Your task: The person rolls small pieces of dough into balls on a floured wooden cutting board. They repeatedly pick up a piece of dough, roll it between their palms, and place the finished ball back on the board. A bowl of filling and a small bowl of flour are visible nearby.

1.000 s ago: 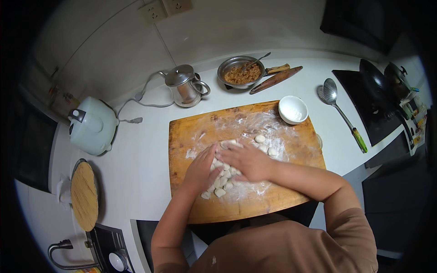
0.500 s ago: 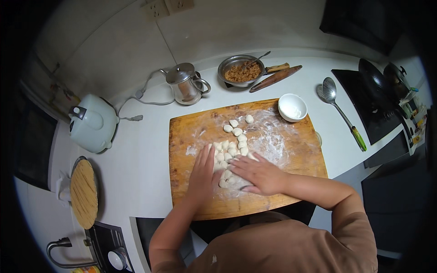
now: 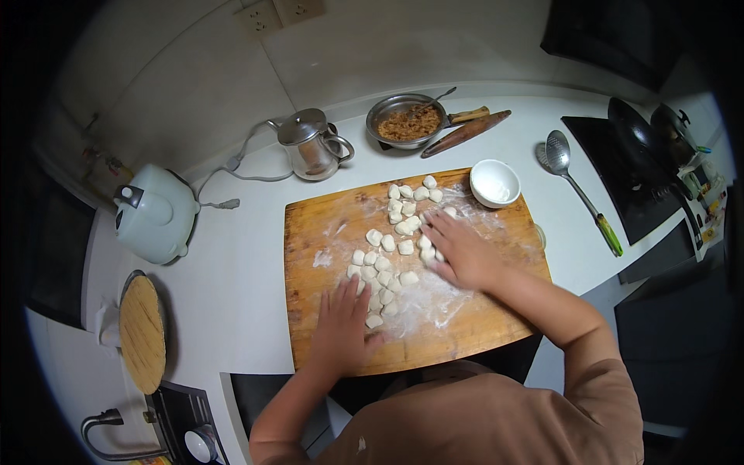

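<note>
Several small white dough pieces [image 3: 383, 277] lie loosely spread over a floured wooden cutting board [image 3: 325, 229]. At the left edge of the near cluster, my left hand [image 3: 341, 322] rests flat with its fingers stretched out, its tips touching the outermost pieces. Farther right, my right hand [image 3: 461, 252] lies palm down with fingers extended over some of the pieces, partly hiding them. Neither hand grips anything. White flour is dusted across the board, heaviest near its right middle.
A white bowl [image 3: 495, 184] stands on the board's far right corner. Behind it are a pan of brown filling [image 3: 407, 122], a wooden rolling pin [image 3: 466, 133] and a metal kettle [image 3: 312, 145]. A slotted spoon [image 3: 570, 167] lies at right. A pale appliance [image 3: 159, 213] stands at left.
My right hand has moved away and to the right across the board. The dough pieces, formerly bunched between both hands, have spread farther out. My left hand has shifted slightly nearer.
</note>
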Demonstrator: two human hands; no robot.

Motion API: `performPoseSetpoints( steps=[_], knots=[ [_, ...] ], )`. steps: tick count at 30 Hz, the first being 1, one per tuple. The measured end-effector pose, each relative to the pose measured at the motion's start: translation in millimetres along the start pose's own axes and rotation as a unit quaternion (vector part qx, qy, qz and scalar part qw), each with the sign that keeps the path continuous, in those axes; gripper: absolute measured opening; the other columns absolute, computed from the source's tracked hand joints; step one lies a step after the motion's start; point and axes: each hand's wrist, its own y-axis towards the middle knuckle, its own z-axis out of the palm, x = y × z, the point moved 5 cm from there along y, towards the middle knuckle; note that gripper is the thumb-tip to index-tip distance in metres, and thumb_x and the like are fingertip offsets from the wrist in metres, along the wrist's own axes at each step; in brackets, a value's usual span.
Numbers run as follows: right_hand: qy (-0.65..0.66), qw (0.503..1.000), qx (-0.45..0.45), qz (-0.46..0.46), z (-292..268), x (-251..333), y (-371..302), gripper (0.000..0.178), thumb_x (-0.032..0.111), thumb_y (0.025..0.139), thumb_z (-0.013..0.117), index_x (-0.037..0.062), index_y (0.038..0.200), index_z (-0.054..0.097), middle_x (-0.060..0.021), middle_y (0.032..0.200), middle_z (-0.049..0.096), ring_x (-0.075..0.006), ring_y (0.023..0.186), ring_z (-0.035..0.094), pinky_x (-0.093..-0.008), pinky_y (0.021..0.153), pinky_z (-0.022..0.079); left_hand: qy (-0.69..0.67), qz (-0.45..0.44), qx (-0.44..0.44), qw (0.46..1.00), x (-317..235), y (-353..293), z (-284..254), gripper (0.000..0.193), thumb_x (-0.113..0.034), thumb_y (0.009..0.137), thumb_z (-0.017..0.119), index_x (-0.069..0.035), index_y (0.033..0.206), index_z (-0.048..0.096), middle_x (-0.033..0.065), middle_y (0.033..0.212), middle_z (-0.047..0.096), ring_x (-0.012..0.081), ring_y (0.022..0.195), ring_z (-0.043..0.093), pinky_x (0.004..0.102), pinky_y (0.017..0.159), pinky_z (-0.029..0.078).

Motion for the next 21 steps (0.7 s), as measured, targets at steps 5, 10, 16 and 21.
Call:
performPoseSetpoints(
  steps=[5,10,16,21],
  knots=[
    [0.041,0.995,0.043,-0.075,16.1,55.2,-31.6,0.074,0.041,0.091,0.058,0.0011,0.147,0.031,-0.0182,0.155,0.028,-0.0378,0.144,0.023,-0.0489,0.117,0.021,0.011,-0.029,-0.025,0.999,-1.1,-12.8,18.8,0.085,-0.044,0.085,0.065,0.003,0.145,0.029,0.0304,0.151,0.023,0.0469,0.141,0.023,0.0585,0.112,0.023],
    [-0.029,0.99,0.023,-0.138,24.7,63.8,34.5,0.071,0.047,0.092,0.054,0.0065,0.147,0.034,-0.0149,0.155,0.03,-0.0337,0.144,0.025,-0.0509,0.116,0.02,-0.014,-0.031,-0.124,0.992,23.1,34.1,18.4,0.083,-0.042,0.087,0.065,0.005,0.145,0.028,0.0306,0.151,0.024,0.0465,0.14,0.024,0.0559,0.113,0.023],
    [-0.083,0.995,-0.005,0.052,-5.8,-4.4,36.9,0.069,0.051,0.093,0.051,0.0094,0.146,0.037,-0.0152,0.153,0.033,-0.0339,0.142,0.03,-0.0529,0.116,0.02,-0.047,-0.066,-0.146,0.986,49.7,84.0,15.0,0.076,-0.04,0.09,0.063,0.005,0.143,0.033,0.0312,0.149,0.028,0.0444,0.139,0.028,0.05,0.114,0.023],
    [-0.063,0.996,0.047,0.052,-8.9,5.6,-26.0,0.07,0.046,0.095,0.049,0.0017,0.146,0.033,-0.0195,0.153,0.03,-0.0369,0.143,0.026,-0.0518,0.117,0.018,-0.117,-0.022,-0.073,0.99,38.6,139.5,20.3,0.065,-0.04,0.094,0.055,-0.004,0.145,0.037,0.0238,0.151,0.03,0.0414,0.139,0.03,0.0453,0.115,0.024]
  ],
)
